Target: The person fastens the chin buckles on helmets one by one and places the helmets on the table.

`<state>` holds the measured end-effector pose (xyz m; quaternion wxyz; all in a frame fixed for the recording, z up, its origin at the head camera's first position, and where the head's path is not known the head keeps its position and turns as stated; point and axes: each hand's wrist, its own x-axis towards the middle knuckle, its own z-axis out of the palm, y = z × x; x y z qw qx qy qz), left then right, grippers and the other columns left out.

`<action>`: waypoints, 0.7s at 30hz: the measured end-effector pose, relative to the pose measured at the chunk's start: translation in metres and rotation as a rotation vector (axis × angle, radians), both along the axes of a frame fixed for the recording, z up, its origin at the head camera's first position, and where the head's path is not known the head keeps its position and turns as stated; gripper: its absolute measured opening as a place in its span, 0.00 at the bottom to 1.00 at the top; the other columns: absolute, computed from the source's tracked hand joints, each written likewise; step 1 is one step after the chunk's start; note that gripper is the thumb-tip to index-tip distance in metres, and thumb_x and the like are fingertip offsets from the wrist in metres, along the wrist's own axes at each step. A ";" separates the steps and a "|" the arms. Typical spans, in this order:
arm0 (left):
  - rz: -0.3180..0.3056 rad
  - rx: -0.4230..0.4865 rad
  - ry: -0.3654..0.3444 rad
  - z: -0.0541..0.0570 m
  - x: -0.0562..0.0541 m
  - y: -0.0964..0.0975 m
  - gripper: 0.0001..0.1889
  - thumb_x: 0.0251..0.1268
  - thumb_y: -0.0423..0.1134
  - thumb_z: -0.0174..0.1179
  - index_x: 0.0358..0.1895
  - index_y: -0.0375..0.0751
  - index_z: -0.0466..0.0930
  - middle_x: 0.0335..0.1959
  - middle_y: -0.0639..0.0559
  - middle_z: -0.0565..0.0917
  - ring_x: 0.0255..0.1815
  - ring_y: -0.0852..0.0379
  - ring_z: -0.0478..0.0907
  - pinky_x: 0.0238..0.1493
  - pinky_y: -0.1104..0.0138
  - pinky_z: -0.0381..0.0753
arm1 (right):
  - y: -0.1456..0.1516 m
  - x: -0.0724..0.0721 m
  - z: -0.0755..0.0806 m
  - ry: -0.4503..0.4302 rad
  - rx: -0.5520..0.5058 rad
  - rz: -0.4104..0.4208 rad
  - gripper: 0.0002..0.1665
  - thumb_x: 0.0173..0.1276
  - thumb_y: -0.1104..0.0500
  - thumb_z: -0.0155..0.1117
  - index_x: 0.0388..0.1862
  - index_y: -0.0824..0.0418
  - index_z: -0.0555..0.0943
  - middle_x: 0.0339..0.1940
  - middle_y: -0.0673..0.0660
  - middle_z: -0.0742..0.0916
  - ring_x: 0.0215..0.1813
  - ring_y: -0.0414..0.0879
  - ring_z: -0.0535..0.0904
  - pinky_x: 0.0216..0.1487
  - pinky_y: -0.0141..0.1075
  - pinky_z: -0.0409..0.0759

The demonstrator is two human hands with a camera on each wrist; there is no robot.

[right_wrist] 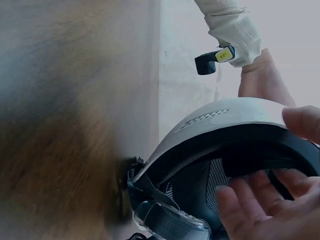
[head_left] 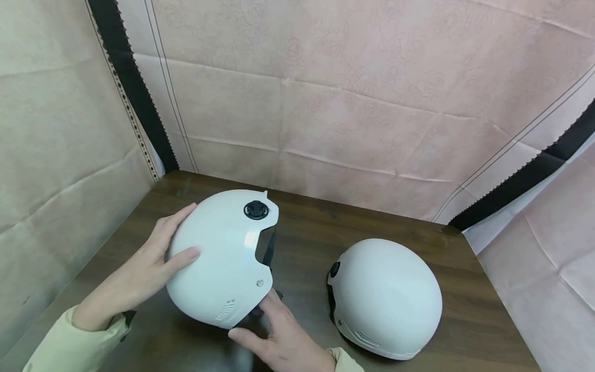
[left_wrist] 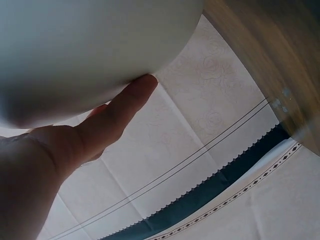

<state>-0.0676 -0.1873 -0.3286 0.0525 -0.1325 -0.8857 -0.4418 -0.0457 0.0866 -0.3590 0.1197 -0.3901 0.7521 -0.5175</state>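
A glossy white helmet is tilted over the left part of the table, with a round black fitting on its side. My left hand holds the rounded shell, thumb on the near side and fingers on the far side. At the lower rim, my right hand grips the edge, thumb outside. The right wrist view shows the right-hand fingers inside, by the black lining. A translucent grey part hangs below the rim. Whether the helmet touches the table cannot be told.
A second white helmet, dome up, sits to the right on the dark wood table. Pale patterned cloth with black-edged borders rises behind the table and along both sides.
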 end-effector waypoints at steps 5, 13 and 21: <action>-0.006 0.007 -0.002 0.000 0.000 0.002 0.40 0.72 0.47 0.56 0.77 0.69 0.39 0.67 0.43 0.55 0.62 0.37 0.61 0.45 0.39 0.73 | -0.003 0.002 0.010 0.008 -0.061 -0.024 0.35 0.70 0.59 0.64 0.72 0.44 0.63 0.70 0.42 0.70 0.70 0.43 0.64 0.67 0.43 0.65; -0.014 0.014 -0.014 -0.003 -0.001 0.002 0.38 0.74 0.48 0.53 0.78 0.64 0.39 0.67 0.42 0.55 0.62 0.38 0.61 0.50 0.38 0.70 | 0.000 -0.006 -0.023 0.044 -0.079 -0.052 0.30 0.71 0.52 0.62 0.69 0.42 0.65 0.65 0.42 0.76 0.63 0.41 0.73 0.62 0.39 0.71; -0.026 0.020 -0.001 -0.004 -0.002 0.005 0.37 0.74 0.47 0.53 0.78 0.64 0.40 0.68 0.42 0.55 0.62 0.39 0.61 0.50 0.38 0.70 | 0.003 -0.007 -0.028 0.021 -0.103 -0.052 0.27 0.71 0.53 0.62 0.67 0.43 0.69 0.61 0.42 0.80 0.58 0.41 0.77 0.57 0.39 0.75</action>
